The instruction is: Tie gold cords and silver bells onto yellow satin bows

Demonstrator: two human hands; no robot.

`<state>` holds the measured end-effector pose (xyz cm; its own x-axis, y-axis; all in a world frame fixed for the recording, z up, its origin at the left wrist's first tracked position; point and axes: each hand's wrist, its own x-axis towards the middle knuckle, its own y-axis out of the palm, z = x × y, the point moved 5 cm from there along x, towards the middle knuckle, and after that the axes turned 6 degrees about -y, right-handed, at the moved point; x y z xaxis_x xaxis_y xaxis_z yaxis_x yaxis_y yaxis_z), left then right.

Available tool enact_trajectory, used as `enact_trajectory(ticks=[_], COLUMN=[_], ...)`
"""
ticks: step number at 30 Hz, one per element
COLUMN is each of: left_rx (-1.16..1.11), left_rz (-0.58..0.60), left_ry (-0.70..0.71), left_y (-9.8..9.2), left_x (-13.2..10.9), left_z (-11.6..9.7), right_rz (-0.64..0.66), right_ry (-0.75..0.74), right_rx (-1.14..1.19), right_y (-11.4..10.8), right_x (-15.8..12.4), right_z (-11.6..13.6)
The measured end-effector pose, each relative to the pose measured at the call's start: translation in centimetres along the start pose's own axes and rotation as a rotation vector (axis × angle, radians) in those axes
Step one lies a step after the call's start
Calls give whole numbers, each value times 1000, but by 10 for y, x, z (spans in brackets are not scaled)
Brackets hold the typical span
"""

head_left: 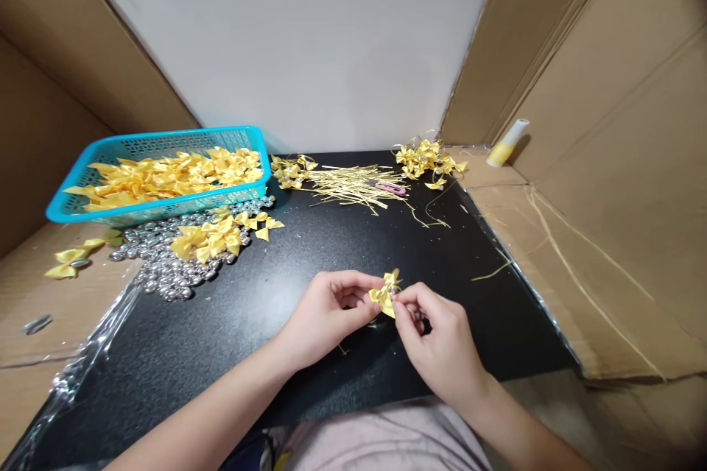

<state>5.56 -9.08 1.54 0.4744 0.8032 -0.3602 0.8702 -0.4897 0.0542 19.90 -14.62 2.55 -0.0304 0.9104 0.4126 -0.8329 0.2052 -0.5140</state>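
Note:
A yellow ribbon bow (385,297) is held between my two hands above the black tabletop (309,257). My left hand (336,305) pinches it from the left with thumb and fingers. From the right, my right hand (434,327) has its thumb and index fingertip closed at the bow's edge, by a small shiny silver piece at its middle. What exactly the right fingertips grip is too small to make out. A thin golden strand shows near the top of the bow.
A turquoise basket (264,154) of yellow bows stands at the back left. Silver beads (171,265) and loose bows (213,235) lie before it. Golden twist ties (347,184), a pink clip (390,188) and piled bows (423,158) lie at the back. A thread cone (508,143) stands right.

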Motion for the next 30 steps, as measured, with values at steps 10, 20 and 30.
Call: enact_trajectory(ticks=[10, 20, 30], left_rx=[199, 6, 122], left_rz=[-87, -39, -157], left_ry=[77, 91, 218], left_y=[-2, 4, 3], left_x=[-1, -1, -7], left_z=[-6, -3, -8], right_rz=[-11, -193, -238], right_ry=[68, 228, 297], right_rx=[79, 466, 699], right_y=[4, 4, 13], right_x=[-2, -9, -7], right_z=[-4, -13, -15])
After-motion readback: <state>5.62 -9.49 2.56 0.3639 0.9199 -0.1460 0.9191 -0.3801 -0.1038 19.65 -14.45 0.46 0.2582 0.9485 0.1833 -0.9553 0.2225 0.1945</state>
